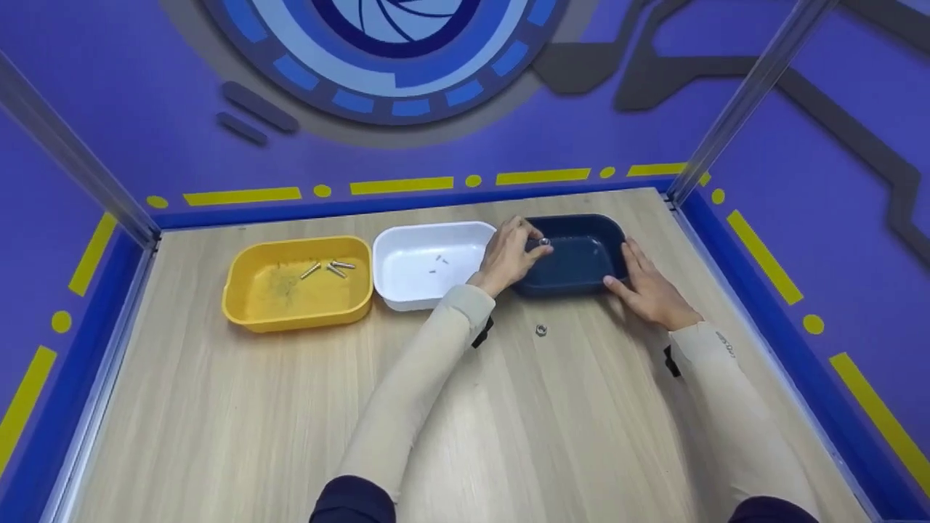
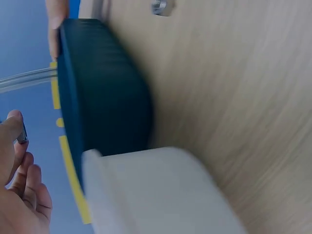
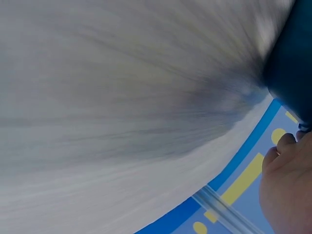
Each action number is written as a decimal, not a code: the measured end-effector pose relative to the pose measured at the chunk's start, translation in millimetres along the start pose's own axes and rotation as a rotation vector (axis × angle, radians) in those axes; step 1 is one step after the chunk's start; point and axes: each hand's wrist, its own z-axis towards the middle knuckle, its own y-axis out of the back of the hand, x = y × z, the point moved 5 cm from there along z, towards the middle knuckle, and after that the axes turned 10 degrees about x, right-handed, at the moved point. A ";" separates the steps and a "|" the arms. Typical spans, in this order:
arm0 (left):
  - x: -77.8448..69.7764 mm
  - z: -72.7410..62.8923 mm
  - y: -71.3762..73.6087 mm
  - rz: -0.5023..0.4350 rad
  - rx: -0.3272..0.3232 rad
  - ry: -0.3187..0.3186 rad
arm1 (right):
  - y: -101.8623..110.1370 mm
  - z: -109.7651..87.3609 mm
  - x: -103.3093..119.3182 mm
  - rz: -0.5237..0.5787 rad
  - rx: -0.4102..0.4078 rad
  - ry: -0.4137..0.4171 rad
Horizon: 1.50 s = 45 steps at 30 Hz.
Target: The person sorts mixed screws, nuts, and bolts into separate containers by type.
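My left hand (image 1: 506, 256) is over the left part of a dark blue tray (image 1: 570, 282). Between thumb and fingertips it pinches a small metal nut (image 1: 545, 242); the left wrist view shows the same nut (image 2: 22, 135) edge-on. At the tray's right end my right hand (image 1: 650, 292) holds the wall, thumb at the front corner and fingers along the side. A second nut (image 1: 541, 330) lies on the table in front of the tray. In the right wrist view, the right hand (image 3: 288, 183) is partly cut off beside the tray.
Left of the dark tray stands a white tray (image 1: 407, 301) with several tiny screws (image 1: 439, 259) in it. Beside that is a yellow tray (image 1: 290, 319) holding several larger screws (image 1: 311, 271). Purple panels (image 1: 407, 160) border the wooden table (image 1: 240, 428) at the back and sides.
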 end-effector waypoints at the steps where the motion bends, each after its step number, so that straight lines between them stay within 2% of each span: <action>1: 2.9 -1.1 -2.9 0.001 -0.003 0.003 | -1.2 0.1 0.5 0.001 -0.001 0.005; 9: 15.4 -5.7 -18.6 0.024 -0.011 0.026 | -5.7 -0.2 6.7 -0.009 -0.015 0.028; 16: 24.4 -9.8 -20.2 0.047 -0.025 0.061 | -7.2 6.0 12.7 -0.015 -0.014 0.041; 20: 25.8 -10.3 -18.5 0.058 -0.036 0.049 | -7.7 8.1 13.5 -0.010 -0.012 0.035; 32: 17.7 -9.3 -15.6 0.059 -0.008 0.036 | -1.8 6.2 12.8 -0.034 0.006 0.017; 38: 7.4 -11.4 -11.4 0.074 0.025 -0.002 | -1.0 2.2 7.7 -0.038 0.011 0.005; 45: -5.0 -20.8 -12.6 0.097 0.075 -0.058 | 4.7 -1.6 6.5 -0.067 -0.003 0.012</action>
